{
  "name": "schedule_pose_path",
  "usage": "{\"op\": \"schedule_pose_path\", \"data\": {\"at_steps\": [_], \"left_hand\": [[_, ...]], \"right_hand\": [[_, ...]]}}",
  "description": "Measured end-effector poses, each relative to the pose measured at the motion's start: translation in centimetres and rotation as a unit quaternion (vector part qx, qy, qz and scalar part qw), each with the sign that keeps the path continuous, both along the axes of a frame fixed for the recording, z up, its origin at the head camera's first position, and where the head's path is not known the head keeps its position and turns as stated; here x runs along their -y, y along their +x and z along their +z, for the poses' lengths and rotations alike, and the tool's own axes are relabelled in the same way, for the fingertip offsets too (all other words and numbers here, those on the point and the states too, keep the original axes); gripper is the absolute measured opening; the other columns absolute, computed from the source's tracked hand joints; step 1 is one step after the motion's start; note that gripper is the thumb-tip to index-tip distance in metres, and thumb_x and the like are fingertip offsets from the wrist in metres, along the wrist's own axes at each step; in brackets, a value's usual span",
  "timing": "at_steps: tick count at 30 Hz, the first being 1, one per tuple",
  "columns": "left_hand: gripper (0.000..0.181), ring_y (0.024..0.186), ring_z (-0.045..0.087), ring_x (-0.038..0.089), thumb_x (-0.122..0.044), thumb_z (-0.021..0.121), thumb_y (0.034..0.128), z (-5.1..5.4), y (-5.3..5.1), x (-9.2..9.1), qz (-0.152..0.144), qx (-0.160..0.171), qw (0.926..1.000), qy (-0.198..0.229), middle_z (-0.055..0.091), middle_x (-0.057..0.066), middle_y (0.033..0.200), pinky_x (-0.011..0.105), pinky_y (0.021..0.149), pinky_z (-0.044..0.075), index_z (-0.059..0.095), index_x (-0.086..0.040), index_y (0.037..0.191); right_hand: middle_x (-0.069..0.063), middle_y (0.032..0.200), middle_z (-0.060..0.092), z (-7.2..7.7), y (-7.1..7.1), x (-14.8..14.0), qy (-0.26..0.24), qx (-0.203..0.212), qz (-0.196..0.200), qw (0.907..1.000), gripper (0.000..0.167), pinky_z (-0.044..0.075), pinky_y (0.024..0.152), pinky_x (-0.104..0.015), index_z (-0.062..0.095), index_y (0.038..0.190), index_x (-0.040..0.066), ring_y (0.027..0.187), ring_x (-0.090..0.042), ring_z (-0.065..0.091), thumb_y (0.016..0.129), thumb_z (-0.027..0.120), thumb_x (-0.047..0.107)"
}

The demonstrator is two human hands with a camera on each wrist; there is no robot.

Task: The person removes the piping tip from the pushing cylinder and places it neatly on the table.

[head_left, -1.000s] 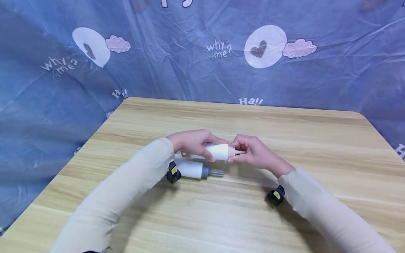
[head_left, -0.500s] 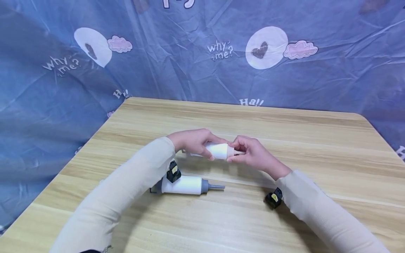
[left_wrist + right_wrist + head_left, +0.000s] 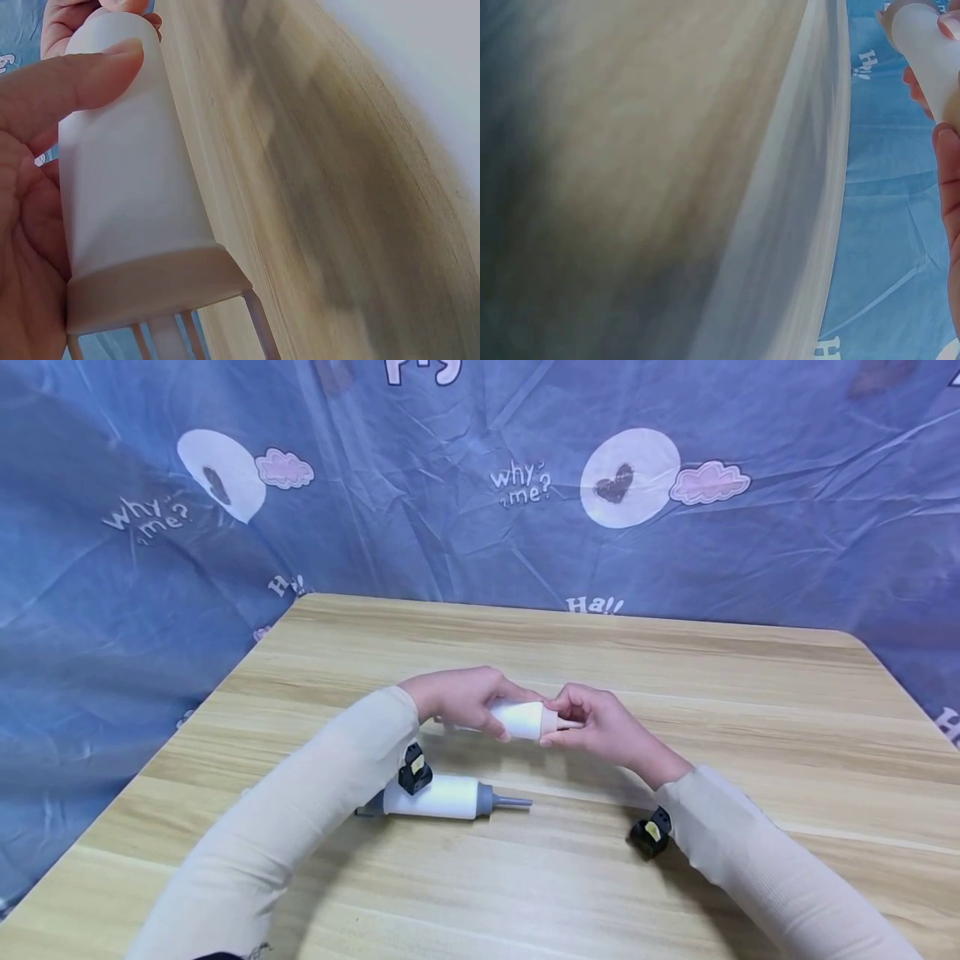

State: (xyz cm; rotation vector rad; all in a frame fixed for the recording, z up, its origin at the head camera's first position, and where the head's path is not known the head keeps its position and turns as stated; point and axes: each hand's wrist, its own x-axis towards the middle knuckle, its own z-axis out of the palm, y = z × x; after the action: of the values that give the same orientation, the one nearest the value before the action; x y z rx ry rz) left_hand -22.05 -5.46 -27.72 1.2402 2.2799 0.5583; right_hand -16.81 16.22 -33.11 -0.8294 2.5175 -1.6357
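My left hand (image 3: 472, 697) grips a white bottle (image 3: 519, 720) round its body, thumb along the near side. This bottle has a beige collar and thin nozzle, and lies level, appearing just above the table. At the collar, my right hand (image 3: 600, 722) pinches with thumb and fingers, partly hiding the nozzle. The left wrist view shows the beige open-framed base (image 3: 161, 289) at the bottle's other end. A second white bottle (image 3: 442, 797), with grey collar, nozzle and base, lies on its side nearer to me, partly behind the left wrist's camera.
The wood-grain table (image 3: 600, 893) reaches back to a blue printed cloth (image 3: 420, 543), which hangs along the far and left sides. Small black cameras (image 3: 415, 770) sit at both wrists, and the sleeves cross the table's front.
The grey-collared bottle has shifted nearer to me, away from the held one, and since half a second ago lies in place. Both hands keep their grip on the beige-collared bottle, almost unmoved.
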Motion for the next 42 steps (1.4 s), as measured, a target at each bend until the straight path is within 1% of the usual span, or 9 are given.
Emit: {"op": "schedule_pose_path", "data": {"at_steps": [5,10,15,19,23,29,33,38,42], "left_hand": [[0.064,0.081,0.057,0.011,-0.015,0.073,0.0775,-0.06,-0.03,-0.01,0.002,0.000,1.0000,-0.004,0.064,-0.002,0.112,0.023,0.075,0.047,0.048,-0.020,0.136],[0.064,0.080,0.057,0.010,-0.014,0.073,0.0775,0.03,-0.01,-0.02,-0.001,-0.005,1.0000,-0.004,0.064,-0.002,0.113,0.022,0.074,0.046,0.048,-0.019,0.136],[0.064,0.080,0.058,0.010,-0.014,0.072,0.0774,0.10,0.00,0.04,0.000,-0.007,1.0000,-0.006,0.065,-0.001,0.114,0.023,0.074,0.047,0.048,-0.019,0.136],[0.064,0.083,0.058,0.011,-0.014,0.073,0.0771,0.06,0.01,0.11,0.005,-0.005,0.9999,-0.011,0.064,-0.001,0.115,0.024,0.077,0.046,0.047,-0.019,0.136],[0.065,0.085,0.057,0.012,-0.015,0.073,0.0772,-0.05,0.04,0.16,0.013,-0.002,0.9998,-0.017,0.065,-0.001,0.112,0.024,0.077,0.046,0.047,-0.020,0.136],[0.065,0.085,0.058,0.013,-0.015,0.073,0.0773,-0.17,0.15,0.22,0.022,0.010,0.9995,-0.019,0.065,-0.002,0.107,0.025,0.074,0.049,0.047,-0.023,0.136],[0.065,0.086,0.057,0.013,-0.014,0.073,0.0770,-0.25,0.24,0.25,0.019,0.015,0.9996,-0.014,0.065,-0.002,0.108,0.025,0.076,0.048,0.047,-0.022,0.136],[0.065,0.086,0.057,0.012,-0.014,0.072,0.0768,-0.21,0.25,0.25,0.010,0.004,0.9999,-0.011,0.065,-0.001,0.109,0.025,0.079,0.046,0.047,-0.019,0.136],[0.065,0.085,0.057,0.012,-0.014,0.072,0.0774,-0.19,0.24,0.24,0.006,-0.001,0.9999,-0.010,0.066,-0.001,0.107,0.024,0.077,0.046,0.047,-0.019,0.137]], "right_hand": [[-0.024,0.097,0.063,-0.19,-0.01,-0.02,-0.004,0.000,0.000,1.0000,0.024,0.052,0.066,-0.018,0.056,0.082,-0.005,0.081,-0.001,0.061,0.068,0.076,-0.006],[-0.024,0.100,0.063,-0.19,0.08,0.00,-0.004,-0.016,-0.002,0.9999,0.025,0.052,0.067,-0.019,0.056,0.081,-0.004,0.083,0.001,0.061,0.067,0.076,-0.006],[-0.021,0.094,0.065,-0.23,0.09,0.11,0.006,-0.028,-0.014,0.9995,0.026,0.053,0.068,-0.021,0.058,0.085,-0.004,0.081,-0.001,0.062,0.067,0.077,-0.004],[-0.020,0.093,0.066,-0.25,0.15,0.20,0.018,-0.020,-0.024,0.9994,0.029,0.053,0.069,-0.023,0.060,0.091,-0.003,0.082,-0.005,0.063,0.068,0.078,-0.002],[-0.020,0.096,0.066,-0.22,0.19,0.29,0.024,-0.013,-0.029,0.9992,0.029,0.053,0.071,-0.023,0.061,0.092,-0.003,0.085,-0.010,0.064,0.068,0.078,-0.001],[-0.017,0.095,0.067,-0.10,0.32,0.35,0.025,-0.002,-0.027,0.9993,0.031,0.053,0.069,-0.023,0.061,0.094,-0.001,0.082,-0.008,0.064,0.068,0.078,-0.001],[-0.017,0.094,0.068,-0.18,0.39,0.36,0.024,0.001,-0.025,0.9994,0.032,0.054,0.070,-0.023,0.061,0.094,-0.001,0.083,-0.011,0.065,0.068,0.079,0.001],[-0.017,0.095,0.068,-0.25,0.45,0.36,0.025,0.006,-0.030,0.9992,0.032,0.054,0.070,-0.024,0.061,0.094,0.000,0.085,-0.017,0.066,0.067,0.079,0.002],[-0.017,0.097,0.067,-0.33,0.42,0.23,0.025,0.013,-0.035,0.9990,0.036,0.054,0.072,-0.025,0.060,0.097,0.001,0.086,-0.019,0.066,0.067,0.080,0.003]]}}
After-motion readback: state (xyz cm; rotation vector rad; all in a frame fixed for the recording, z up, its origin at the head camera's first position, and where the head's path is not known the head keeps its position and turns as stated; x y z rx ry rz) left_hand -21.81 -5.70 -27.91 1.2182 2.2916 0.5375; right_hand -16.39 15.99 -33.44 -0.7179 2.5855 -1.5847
